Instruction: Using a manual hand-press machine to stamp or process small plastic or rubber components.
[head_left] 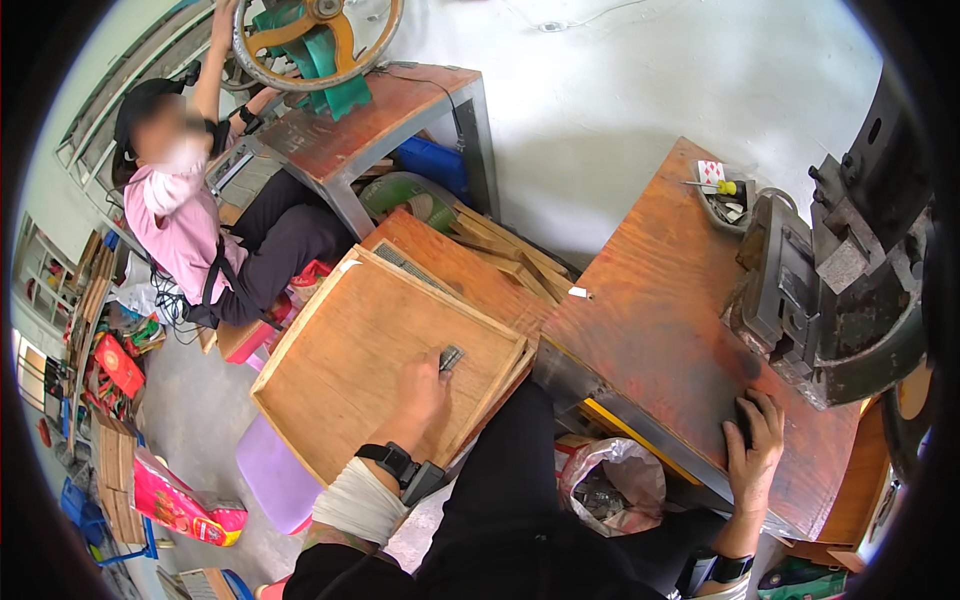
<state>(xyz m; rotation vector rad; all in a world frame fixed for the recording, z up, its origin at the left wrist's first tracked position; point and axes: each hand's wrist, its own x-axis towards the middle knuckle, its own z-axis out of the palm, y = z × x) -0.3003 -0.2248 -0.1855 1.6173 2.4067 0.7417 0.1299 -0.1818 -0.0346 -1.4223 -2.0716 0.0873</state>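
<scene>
My left hand (422, 392) is closed on a small stack of grey metal pieces (452, 357), held over the right part of a shallow wooden tray (350, 365). The tray's floor is bare wood with a raised rim. To the right, my right hand (757, 447) rests at the near edge of the reddish-brown worktable (640, 290), its fingers apart and slightly bent. A dark patch shows between thumb and fingers; I cannot make out anything held. Just beyond that hand stands a heavy dark metal press (800, 290).
A grey dish (728, 208) with a yellow-handled screwdriver sits beside the press. Between the tables lie wooden strips (510, 255). A plastic bag (615, 485) stands below the worktable, a purple stool (275, 470) under the tray. At left, a co-worker (185, 220) reaches to a large handwheel (345, 50).
</scene>
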